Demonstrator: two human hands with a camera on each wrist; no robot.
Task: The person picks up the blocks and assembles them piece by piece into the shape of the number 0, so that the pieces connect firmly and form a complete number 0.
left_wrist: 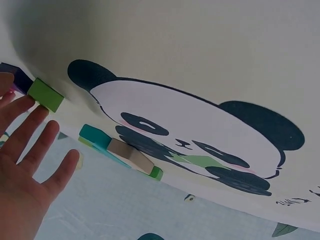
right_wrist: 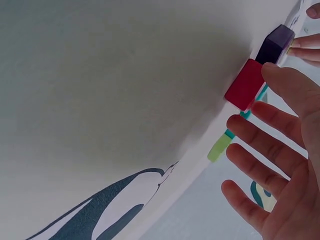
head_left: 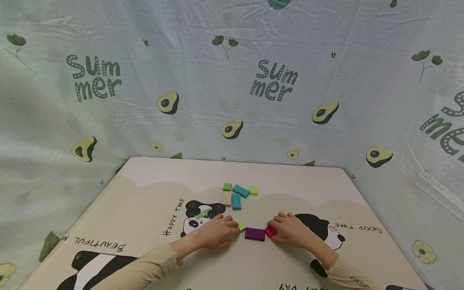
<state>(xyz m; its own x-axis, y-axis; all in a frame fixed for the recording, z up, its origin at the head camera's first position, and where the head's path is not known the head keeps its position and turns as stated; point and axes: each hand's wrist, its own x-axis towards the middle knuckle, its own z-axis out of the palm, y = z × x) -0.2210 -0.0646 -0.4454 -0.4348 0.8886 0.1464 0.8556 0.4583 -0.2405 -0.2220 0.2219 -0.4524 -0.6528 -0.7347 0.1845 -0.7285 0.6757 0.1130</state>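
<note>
In the middle of the table a purple block [head_left: 255, 234] lies lengthwise between my two hands. At its left is a light green block [head_left: 241, 226], and the fingertips of my left hand [head_left: 220, 232] touch that one. The left wrist view shows those fingers fairly straight, with index and middle tips at the green block [left_wrist: 46, 95]. To the right of the purple block sits a red block [head_left: 270, 231], which my right hand [head_left: 291, 230] pinches by its near end between thumb and index finger. The other right fingers are spread beside the red block [right_wrist: 245, 84].
Farther back stand two teal blocks [head_left: 236, 201], a beige block [head_left: 226, 199], a green block [head_left: 227, 187] and a lime block [head_left: 253, 191]. The tabletop [head_left: 145, 201] carries panda prints and lettering. Behind it hangs a pale curtain [head_left: 203, 88] with avocado prints.
</note>
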